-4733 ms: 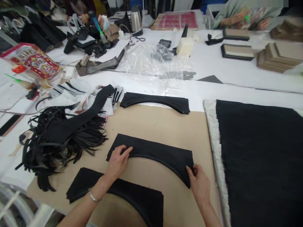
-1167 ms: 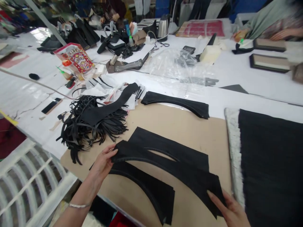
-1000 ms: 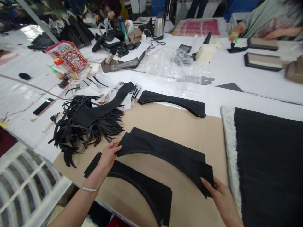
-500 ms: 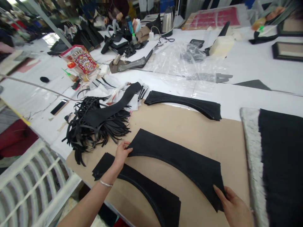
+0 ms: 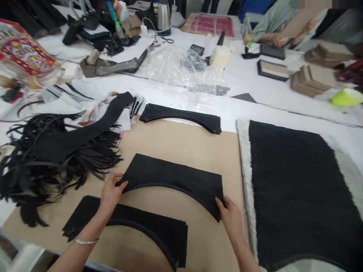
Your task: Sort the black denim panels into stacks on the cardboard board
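A black curved fabric piece [image 5: 172, 178] lies flat on the tan cardboard sheet [image 5: 181, 143]. My left hand [image 5: 111, 190] pinches its left tip. My right hand [image 5: 230, 216] grips its lower right corner. Nearer to me lies a stack of similar black curved pieces [image 5: 133, 226], just under my left wrist. Another thin stack of curved pieces [image 5: 181, 115] sits at the cardboard's far edge.
A heap of black strips [image 5: 48, 158] lies left of the cardboard. A large black fabric on white fleece [image 5: 295, 185] covers the right side. Behind are clear plastic bags [image 5: 181, 68], a kettle [image 5: 163, 13], tan boxes [image 5: 309, 77] and another person's hands [image 5: 272, 37].
A second curved piece, held above the one on the cardboard, was lowered onto it and the edges were lined up. Both hands stayed on its ends. The view swung right.
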Demonstrator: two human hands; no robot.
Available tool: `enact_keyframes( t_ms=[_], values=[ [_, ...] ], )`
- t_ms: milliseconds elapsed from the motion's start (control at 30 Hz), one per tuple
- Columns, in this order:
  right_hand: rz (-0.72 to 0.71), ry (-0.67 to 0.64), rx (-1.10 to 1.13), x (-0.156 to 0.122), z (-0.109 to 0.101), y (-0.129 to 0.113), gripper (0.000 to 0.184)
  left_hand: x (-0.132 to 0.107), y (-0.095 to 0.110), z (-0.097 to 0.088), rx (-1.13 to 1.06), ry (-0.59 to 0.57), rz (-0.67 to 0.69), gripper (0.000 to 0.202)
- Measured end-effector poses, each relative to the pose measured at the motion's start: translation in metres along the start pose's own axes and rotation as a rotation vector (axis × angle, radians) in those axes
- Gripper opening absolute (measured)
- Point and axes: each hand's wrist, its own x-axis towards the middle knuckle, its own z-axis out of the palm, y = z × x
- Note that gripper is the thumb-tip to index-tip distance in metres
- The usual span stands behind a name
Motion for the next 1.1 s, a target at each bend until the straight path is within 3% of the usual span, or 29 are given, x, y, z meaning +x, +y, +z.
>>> enact_keyframes(
  t_ms=[133,433,500,633,733,867,1100],
  values=[
    [0.023,0.026,-0.049,0.000,-0.001,0.003,0.041,0.000,-0.001,-0.001,0.001,-0.091,-0.004,0.045],
    [0.028,0.016,-0.137,0.000,0.003,0.006,0.038,-0.004,0.003,-0.001,0.118,-0.105,0.029,0.044],
    [0.037,0.018,-0.159,0.000,0.004,0.006,0.040,-0.007,0.006,-0.001,0.217,-0.043,0.130,0.046],
    [0.054,0.012,-0.191,-0.001,0.005,0.005,0.044,-0.020,0.022,0.001,0.449,0.143,0.532,0.038],
    [0.064,-0.004,-0.233,0.000,0.006,0.006,0.045,-0.032,0.035,0.012,0.446,0.002,0.738,0.034],
    [0.059,-0.012,-0.322,0.003,0.008,0.007,0.046,-0.039,0.044,0.032,0.490,-0.200,0.839,0.038],
    [0.086,0.005,-0.298,-0.001,0.005,-0.003,0.034,-0.040,0.043,0.048,0.630,-0.192,0.897,0.040]
  ],
)
